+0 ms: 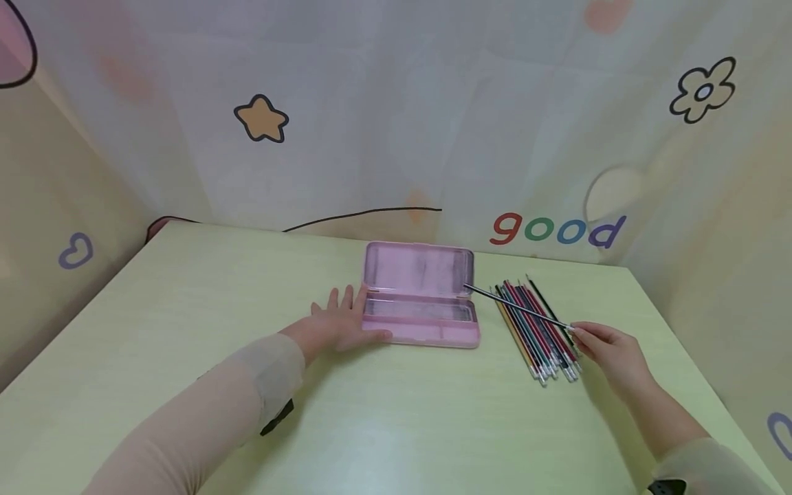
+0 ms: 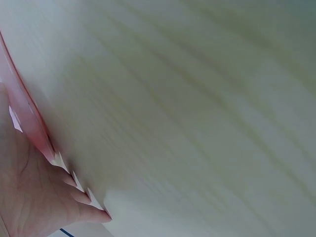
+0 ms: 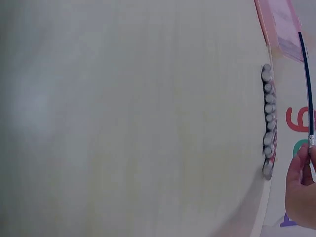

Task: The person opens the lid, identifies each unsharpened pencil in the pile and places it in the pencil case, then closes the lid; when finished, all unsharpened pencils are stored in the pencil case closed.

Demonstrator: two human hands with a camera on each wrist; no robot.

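On the near side of the open pink plastic pencil case (image 1: 427,336), a pale beige sleeve (image 1: 185,426) lies toward the left and a second cuffed sleeve (image 1: 711,467) toward the right, both over a pale yellow-green table (image 1: 396,426) with faint grain. To the right of the case, the right hand (image 1: 615,354) pinches a thin dark pencil with a silver ferrule (image 1: 520,308) between thumb and fingers at its eraser end; that grip leaves nearly the whole shaft free, pointing left toward the case. The far end overlaps the right edge of the lid in the head view, though I cannot tell whether it touches. At the left side of the case, the left hand (image 1: 340,326) has its fingers straight and spread apart, clamped on nothing, with the thumb at the near left corner and the palm side against the edge, presumably to keep the light case from sliding. Between the case and the right hand lies a bundle of slim red, black, teal and yellow pencils (image 1: 541,344), eraser ends toward the person, which probably makes each easy to pick up by that end. The case has its divided tray nearest and its lid laid back beyond, so the inside faces the person. Farthest, behind the case, hangs a white printed cloth (image 1: 396,124) with an orange star (image 1: 262,119) and the multicoloured word "good" (image 1: 557,230).
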